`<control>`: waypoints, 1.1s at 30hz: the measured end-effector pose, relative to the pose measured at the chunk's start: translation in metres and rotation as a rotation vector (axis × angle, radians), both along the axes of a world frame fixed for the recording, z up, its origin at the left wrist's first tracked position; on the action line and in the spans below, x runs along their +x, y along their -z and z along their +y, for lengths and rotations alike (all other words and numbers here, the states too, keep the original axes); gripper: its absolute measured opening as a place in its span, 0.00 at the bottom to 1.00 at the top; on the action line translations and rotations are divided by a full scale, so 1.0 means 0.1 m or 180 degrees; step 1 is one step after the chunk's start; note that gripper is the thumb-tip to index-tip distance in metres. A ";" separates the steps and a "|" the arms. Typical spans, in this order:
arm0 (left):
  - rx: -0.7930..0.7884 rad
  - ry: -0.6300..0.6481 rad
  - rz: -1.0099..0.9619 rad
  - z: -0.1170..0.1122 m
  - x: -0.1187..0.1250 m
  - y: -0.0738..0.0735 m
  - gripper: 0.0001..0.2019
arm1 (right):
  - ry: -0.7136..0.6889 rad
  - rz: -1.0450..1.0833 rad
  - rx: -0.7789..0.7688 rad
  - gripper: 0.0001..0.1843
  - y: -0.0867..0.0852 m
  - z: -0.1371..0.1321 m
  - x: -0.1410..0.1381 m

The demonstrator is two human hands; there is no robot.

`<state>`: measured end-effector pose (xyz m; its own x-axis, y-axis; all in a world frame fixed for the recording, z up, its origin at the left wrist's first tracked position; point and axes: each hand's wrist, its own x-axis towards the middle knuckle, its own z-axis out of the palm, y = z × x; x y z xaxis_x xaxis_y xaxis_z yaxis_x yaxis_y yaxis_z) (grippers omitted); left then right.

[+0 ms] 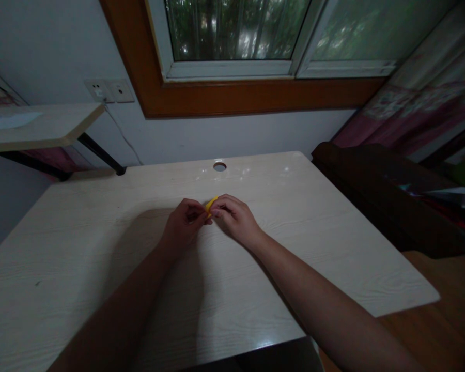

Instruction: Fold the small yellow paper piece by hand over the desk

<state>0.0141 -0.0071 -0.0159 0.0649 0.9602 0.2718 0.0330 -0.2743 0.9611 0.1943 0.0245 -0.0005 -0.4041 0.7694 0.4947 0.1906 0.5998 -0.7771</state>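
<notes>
The small yellow piece (212, 203) sits between your two hands, above the middle of the pale tabletop (310, 217); its full shape is hidden by your fingers. Your left hand (184, 221) pinches its near end between thumb and fingertips, the other fingers curled. Your right hand (236, 217) grips it from the other side, thumb and fingers closed on it. Beyond your hands, near the table's back edge, is a round hole (219, 167). To your left a raised shelf (50, 129) stands on black legs, with wall sockets (108, 91) behind it. A window (238, 31) faces you, and a curtain (418, 98) hangs to the right.
</notes>
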 end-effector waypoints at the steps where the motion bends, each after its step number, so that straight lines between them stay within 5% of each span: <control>1: 0.0026 -0.0013 0.0118 -0.01 -0.01 0.00 0.13 | 0.0005 -0.0004 -0.0002 0.06 0.00 0.00 0.00; 9: 0.0356 -0.0295 0.0994 -0.06 -0.01 -0.07 0.09 | 0.0052 0.0051 -0.0028 0.06 0.02 -0.01 0.00; 21: 0.0228 -0.0463 0.0969 -0.04 0.00 -0.06 0.10 | 0.0158 0.0244 -0.0028 0.04 0.03 -0.02 -0.03; 33: 0.0113 -0.0329 0.0712 -0.03 0.01 -0.02 0.09 | 0.0131 0.0876 -0.0928 0.08 0.13 -0.01 -0.09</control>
